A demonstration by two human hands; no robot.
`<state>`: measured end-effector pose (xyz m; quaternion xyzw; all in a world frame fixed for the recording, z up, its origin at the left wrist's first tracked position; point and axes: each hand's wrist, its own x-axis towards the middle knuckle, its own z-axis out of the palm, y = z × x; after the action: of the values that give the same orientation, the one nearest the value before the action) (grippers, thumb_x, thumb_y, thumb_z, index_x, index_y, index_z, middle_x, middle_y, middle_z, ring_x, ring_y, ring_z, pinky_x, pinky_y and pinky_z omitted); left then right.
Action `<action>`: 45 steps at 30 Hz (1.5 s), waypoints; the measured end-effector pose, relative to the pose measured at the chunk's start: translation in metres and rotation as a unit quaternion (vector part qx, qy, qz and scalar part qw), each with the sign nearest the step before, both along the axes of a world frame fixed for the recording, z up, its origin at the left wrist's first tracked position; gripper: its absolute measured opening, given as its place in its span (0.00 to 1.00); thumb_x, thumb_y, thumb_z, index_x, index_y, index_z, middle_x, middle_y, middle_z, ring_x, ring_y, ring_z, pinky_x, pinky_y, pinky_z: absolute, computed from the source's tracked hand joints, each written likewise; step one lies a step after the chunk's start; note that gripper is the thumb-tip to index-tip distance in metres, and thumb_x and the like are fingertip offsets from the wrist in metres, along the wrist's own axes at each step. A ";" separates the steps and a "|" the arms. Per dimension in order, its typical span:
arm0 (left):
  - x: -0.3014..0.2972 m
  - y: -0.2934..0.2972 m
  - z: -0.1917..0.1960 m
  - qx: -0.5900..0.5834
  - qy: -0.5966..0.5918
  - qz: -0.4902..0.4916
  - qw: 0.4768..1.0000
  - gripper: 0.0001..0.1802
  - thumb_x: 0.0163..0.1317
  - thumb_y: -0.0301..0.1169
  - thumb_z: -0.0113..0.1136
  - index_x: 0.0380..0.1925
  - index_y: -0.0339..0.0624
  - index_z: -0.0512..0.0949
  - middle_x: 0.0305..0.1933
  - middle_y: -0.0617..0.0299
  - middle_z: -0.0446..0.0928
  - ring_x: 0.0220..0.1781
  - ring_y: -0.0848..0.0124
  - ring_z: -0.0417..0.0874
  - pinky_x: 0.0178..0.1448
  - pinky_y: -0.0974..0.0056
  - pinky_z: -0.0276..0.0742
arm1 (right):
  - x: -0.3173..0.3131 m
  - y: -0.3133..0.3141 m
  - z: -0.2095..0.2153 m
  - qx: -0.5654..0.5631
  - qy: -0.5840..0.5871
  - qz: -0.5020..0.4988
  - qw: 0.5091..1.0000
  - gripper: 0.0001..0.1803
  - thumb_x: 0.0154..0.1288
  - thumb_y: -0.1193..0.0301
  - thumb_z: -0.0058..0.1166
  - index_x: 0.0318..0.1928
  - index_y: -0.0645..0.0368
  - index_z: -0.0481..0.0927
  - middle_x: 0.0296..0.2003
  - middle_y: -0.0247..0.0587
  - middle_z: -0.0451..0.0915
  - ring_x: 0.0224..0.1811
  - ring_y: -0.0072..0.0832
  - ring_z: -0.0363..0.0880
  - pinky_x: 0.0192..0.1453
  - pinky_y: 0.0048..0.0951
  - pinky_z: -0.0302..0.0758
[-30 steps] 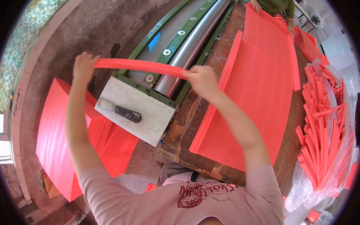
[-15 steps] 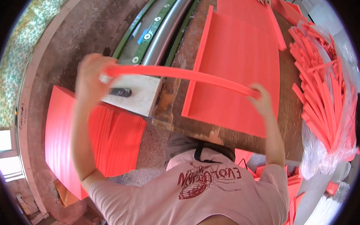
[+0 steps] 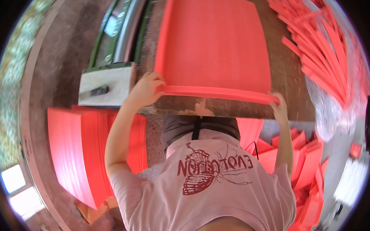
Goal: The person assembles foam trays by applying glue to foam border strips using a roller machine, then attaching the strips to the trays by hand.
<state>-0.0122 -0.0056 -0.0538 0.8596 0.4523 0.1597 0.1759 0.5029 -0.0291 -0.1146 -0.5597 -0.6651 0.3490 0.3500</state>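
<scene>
A coral-red foam-like sheet (image 3: 214, 43) lies on the brown worktable, with a raised strip (image 3: 162, 33) of the same colour along its left edge. Another narrow red strip (image 3: 218, 92) runs across the sheet's near edge. My left hand (image 3: 147, 89) pinches this strip's left end, at the corner beside the left-edge strip. At the other end, my right hand (image 3: 279, 106) has thumb and fingers closed on the strip near the sheet's right corner. The strip lies along the edge, touching it as far as I can tell.
Loose red strips (image 3: 323, 51) pile up in clear plastic (image 3: 321, 116) on the right. Left of the sheet is a green-railed metal roller (image 3: 127, 28), its pale end block (image 3: 106, 86) carrying a black-handled tool (image 3: 99, 90). Stacked red sheets (image 3: 75, 152) stand lower left; red pieces (image 3: 305, 160) lie lower right.
The strip, held bowed in the air above the sheet, has come down onto the sheet's near edge. Both hands lowered with it, the left moving rightward. The view has shifted.
</scene>
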 end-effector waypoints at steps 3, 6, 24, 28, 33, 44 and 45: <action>-0.004 -0.005 0.006 -0.009 0.002 0.002 1.000 0.13 0.40 0.23 0.63 0.30 0.37 0.77 0.38 0.56 0.72 0.44 0.56 0.72 0.50 0.58 0.69 | -0.006 0.005 -0.010 -0.001 0.013 -0.015 1.000 0.14 0.58 0.76 0.52 0.45 0.60 0.70 0.48 0.41 0.73 0.53 0.27 0.69 0.58 0.28 0.63; 0.001 -0.003 0.008 -0.025 0.024 0.004 0.999 0.13 0.39 0.22 0.63 0.30 0.36 0.76 0.38 0.55 0.72 0.44 0.55 0.71 0.49 0.58 0.70 | -0.006 0.004 -0.012 -0.032 0.101 -0.005 0.994 0.13 0.58 0.77 0.53 0.44 0.59 0.71 0.49 0.40 0.72 0.53 0.26 0.68 0.57 0.27 0.64; 0.041 -0.043 -0.080 0.003 -0.312 0.349 0.884 0.37 0.56 0.30 0.57 0.63 0.33 0.51 0.65 0.45 0.55 0.68 0.56 0.54 0.69 0.62 0.48 | -0.141 0.009 0.040 0.246 -0.305 0.080 0.917 0.39 0.41 0.58 0.64 0.55 0.58 0.66 0.54 0.46 0.64 0.62 0.45 0.57 0.62 0.59 0.47; 0.075 -0.024 -0.063 0.063 -0.346 0.349 0.868 0.33 0.61 0.26 0.49 0.64 0.32 0.48 0.66 0.44 0.52 0.68 0.54 0.54 0.69 0.60 0.48 | -0.276 0.021 0.062 0.260 -0.269 0.218 0.901 0.48 0.42 0.46 0.59 0.58 0.64 0.60 0.57 0.51 0.62 0.64 0.44 0.55 0.65 0.53 0.47; 0.062 -0.016 -0.078 0.039 -0.313 0.327 0.891 0.33 0.61 0.27 0.46 0.64 0.34 0.47 0.68 0.47 0.49 0.70 0.53 0.48 0.70 0.52 0.40 | -0.266 0.038 0.049 0.145 -0.310 0.243 0.908 0.51 0.41 0.47 0.61 0.60 0.67 0.56 0.57 0.55 0.63 0.63 0.47 0.57 0.67 0.47 0.47; 0.086 -0.072 -0.075 0.003 -0.353 0.295 0.888 0.38 0.57 0.31 0.56 0.63 0.30 0.48 0.65 0.44 0.55 0.68 0.54 0.54 0.70 0.55 0.41 | -0.110 0.049 0.033 0.261 -0.313 -0.057 0.911 0.36 0.52 0.60 0.55 0.59 0.62 0.63 0.61 0.55 0.57 0.66 0.49 0.50 0.67 0.48 0.48; 0.088 -0.089 -0.071 0.007 -0.382 0.307 0.872 0.39 0.56 0.30 0.56 0.63 0.30 0.48 0.65 0.45 0.56 0.68 0.55 0.54 0.70 0.55 0.41 | -0.166 0.062 0.056 0.236 -0.311 0.026 0.920 0.27 0.55 0.65 0.52 0.55 0.59 0.68 0.59 0.53 0.60 0.63 0.49 0.55 0.66 0.45 0.53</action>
<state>0.0753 -0.0942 -0.1250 0.5508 0.5896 0.5248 0.2713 0.3365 0.0325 -0.0582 -0.5239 -0.8179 -0.0008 0.2379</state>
